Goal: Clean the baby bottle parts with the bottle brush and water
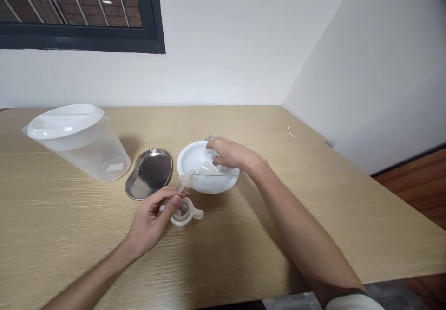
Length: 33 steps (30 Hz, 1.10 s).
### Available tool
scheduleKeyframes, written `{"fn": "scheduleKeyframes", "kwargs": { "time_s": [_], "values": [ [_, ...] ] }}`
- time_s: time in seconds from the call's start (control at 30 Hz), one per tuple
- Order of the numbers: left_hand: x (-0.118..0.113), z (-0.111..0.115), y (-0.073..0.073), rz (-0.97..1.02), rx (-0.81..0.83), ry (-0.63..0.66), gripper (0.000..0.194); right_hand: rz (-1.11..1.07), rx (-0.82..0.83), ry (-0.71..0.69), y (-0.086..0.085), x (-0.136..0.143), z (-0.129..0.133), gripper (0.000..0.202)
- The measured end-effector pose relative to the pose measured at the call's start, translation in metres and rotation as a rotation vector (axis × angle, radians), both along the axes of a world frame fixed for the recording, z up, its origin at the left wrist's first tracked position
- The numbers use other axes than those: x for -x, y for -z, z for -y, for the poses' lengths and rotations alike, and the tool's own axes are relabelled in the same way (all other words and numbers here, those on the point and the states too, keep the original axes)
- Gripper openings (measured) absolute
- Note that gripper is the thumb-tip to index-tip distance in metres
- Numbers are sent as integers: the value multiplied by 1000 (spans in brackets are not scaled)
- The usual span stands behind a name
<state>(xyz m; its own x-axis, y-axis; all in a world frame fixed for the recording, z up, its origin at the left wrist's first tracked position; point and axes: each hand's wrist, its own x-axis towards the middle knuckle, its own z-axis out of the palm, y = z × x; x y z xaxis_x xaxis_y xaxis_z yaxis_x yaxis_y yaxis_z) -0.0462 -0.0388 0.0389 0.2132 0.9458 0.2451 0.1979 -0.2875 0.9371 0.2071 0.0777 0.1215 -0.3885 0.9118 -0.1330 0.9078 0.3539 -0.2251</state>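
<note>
My left hand [153, 219] pinches the thin stem of a small clear plastic piece with a rounded, translucent end [186, 180]. That end overlaps the near left rim of a white bowl [184, 159]. Under the left fingertips stands a small white cup-like part with side handles [197, 214], partly covered by the hand. My right hand [230, 154] is over the bowl's right side, slightly blurred, its thumb and fingers apart. A clear piece [207, 168] and a white ring-shaped part [218, 165] lie in the bowl near the thumb. A small silvery thing [209, 137] shows by the far rim, too unclear to name.
A kidney-shaped metal tray [149, 173] lies left of the bowl. Farther left stands a translucent plastic jug [97, 154] with a white lid. A thin white strip [291, 131] lies at the back right of the wooden table [334, 226]. Walls border the back and right.
</note>
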Motion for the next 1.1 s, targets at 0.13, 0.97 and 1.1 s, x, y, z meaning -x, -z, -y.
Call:
{"fn": "scheduleKeyframes", "kwargs": {
  "time_s": [0.13, 0.97, 1.1],
  "values": [
    [0, 0, 1, -2, 3, -5, 24, -408, 71, -285, -21, 11, 16, 38],
    [1, -1, 1, -19, -39, 33, 23, -721, 482, -518, -13, 15, 18, 33],
    [2, -1, 2, -11, -48, 44, 21, -748, 479, -505, -11, 16, 17, 30]
  ]
}}
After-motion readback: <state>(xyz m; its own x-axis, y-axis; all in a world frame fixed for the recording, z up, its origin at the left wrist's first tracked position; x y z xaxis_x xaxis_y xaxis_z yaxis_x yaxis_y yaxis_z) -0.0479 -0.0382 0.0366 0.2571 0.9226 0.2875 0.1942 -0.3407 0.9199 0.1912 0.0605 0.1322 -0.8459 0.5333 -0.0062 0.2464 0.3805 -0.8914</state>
